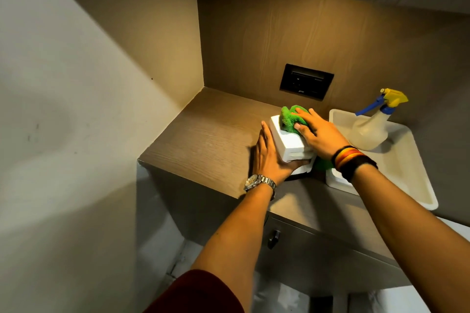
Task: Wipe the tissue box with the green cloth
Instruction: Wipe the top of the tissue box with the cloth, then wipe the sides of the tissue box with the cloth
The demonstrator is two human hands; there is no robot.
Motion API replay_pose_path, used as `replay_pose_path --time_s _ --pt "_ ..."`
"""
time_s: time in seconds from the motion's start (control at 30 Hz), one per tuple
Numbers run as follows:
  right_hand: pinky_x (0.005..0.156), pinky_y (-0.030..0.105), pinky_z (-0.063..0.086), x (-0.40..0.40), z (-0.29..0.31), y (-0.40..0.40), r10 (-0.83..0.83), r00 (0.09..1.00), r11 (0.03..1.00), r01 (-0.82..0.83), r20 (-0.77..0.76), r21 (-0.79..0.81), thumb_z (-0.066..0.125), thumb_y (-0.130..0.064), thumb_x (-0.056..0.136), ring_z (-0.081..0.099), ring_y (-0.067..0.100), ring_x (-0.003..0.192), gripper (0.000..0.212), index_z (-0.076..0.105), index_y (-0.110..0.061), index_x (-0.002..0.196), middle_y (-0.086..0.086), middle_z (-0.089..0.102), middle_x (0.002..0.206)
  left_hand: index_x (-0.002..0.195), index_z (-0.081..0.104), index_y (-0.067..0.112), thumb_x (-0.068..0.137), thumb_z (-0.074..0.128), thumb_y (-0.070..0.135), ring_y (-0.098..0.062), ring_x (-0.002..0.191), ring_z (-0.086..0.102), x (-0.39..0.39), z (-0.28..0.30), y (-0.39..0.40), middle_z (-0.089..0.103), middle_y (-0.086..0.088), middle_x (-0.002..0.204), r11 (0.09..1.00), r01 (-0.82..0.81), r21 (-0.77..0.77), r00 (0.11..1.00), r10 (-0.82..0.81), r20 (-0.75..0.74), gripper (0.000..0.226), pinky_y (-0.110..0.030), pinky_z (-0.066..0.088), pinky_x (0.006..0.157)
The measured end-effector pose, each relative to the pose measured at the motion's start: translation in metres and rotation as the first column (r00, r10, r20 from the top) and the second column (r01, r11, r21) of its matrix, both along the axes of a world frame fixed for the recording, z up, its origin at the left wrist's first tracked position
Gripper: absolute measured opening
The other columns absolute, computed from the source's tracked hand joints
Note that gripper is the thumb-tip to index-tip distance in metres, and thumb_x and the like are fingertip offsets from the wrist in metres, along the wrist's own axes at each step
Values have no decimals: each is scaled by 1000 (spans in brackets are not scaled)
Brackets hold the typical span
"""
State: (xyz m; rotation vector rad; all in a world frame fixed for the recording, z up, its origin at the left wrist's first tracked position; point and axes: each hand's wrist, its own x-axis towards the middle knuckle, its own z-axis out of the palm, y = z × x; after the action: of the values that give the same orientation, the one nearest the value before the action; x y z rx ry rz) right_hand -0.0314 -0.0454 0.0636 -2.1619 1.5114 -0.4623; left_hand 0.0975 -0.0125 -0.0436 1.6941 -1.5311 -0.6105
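Observation:
The white tissue box (288, 141) stands on the wooden counter (203, 140) near its middle. My left hand (267, 157) grips the box's left side and near corner, the thumb wrapped under its front edge. A bunched green cloth (290, 118) lies on the far end of the box's top. My right hand (315, 132) presses down on the cloth, fingers spread over it. Part of the box's right side is hidden under my right hand and wrist.
A white tray (407, 173) sits on the counter at the right, holding a spray bottle (371, 129) with a blue and yellow trigger. A dark wall socket (306, 81) is behind the box. A drawer with a dark handle (273, 239) is below the counter edge.

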Motion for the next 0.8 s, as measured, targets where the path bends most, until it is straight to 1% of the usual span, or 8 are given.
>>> replay_pose_path --time_s 0.07,0.2,0.33,0.4,0.5,0.6,0.67,0.8 --pt "124 47 12 10 -1 -3 31 998 999 -33 -49 -32 43 -33 103 17 25 153 48 37 -26 150 1 30 162 159 -11 14 60 86 67 -31 153 16 1 0 1 7 -14 168 999 -2 -42 1000 1 -9 149 -45 25 121" --pt "125 47 7 -1 -10 20 191 979 970 -200 -75 -136 44 -32 102 19 20 152 45 42 -30 146 -5 35 160 159 8 14 56 79 77 -28 145 33 2 -1 0 27 -11 162 989 -37 -141 999 37 -4 140 -43 37 116" --pt "123 40 1 -31 -12 52 250 968 963 -248 4 -107 41 -38 98 14 10 150 46 45 -35 144 -26 30 154 160 6 8 60 82 72 -32 151 23 2 -9 -4 17 -18 166 994 -5 -109 1000 8 22 141 -46 31 120" --pt "123 40 9 -44 -13 59 201 978 978 -197 51 -72 42 -40 97 17 9 149 47 46 -36 144 -30 27 152 160 -1 8 58 85 71 -30 153 17 3 -8 -6 10 -16 168 998 20 -52 999 -18 40 147 -45 25 122" --pt "117 43 33 -54 -11 63 15 968 1000 -19 249 14 47 -35 99 40 17 139 45 48 -32 143 -6 43 153 160 0 17 53 83 76 -30 151 23 11 -2 -10 18 -12 166 998 58 -26 998 -57 40 148 -48 32 119" --pt "104 40 50 -54 -6 63 -128 792 991 124 597 49 45 -29 103 61 18 120 34 58 -25 134 1 65 131 157 13 33 36 88 78 -27 139 43 36 -1 -18 42 -3 153 996 81 29 991 -78 -105 149 -54 49 104" --pt "100 36 52 -53 -9 57 -240 615 967 220 752 128 45 -32 103 63 17 120 31 62 -26 129 2 67 129 156 4 44 26 91 78 -32 141 41 60 3 -26 41 -4 155 989 100 110 988 -85 -128 160 -61 47 103" --pt "101 55 51 -42 -29 48 -481 300 860 343 824 378 50 -41 98 64 34 117 29 67 -25 114 16 68 126 159 -10 32 34 94 65 -39 150 24 94 35 -35 22 -13 166 967 203 156 971 -219 93 166 -64 32 114"
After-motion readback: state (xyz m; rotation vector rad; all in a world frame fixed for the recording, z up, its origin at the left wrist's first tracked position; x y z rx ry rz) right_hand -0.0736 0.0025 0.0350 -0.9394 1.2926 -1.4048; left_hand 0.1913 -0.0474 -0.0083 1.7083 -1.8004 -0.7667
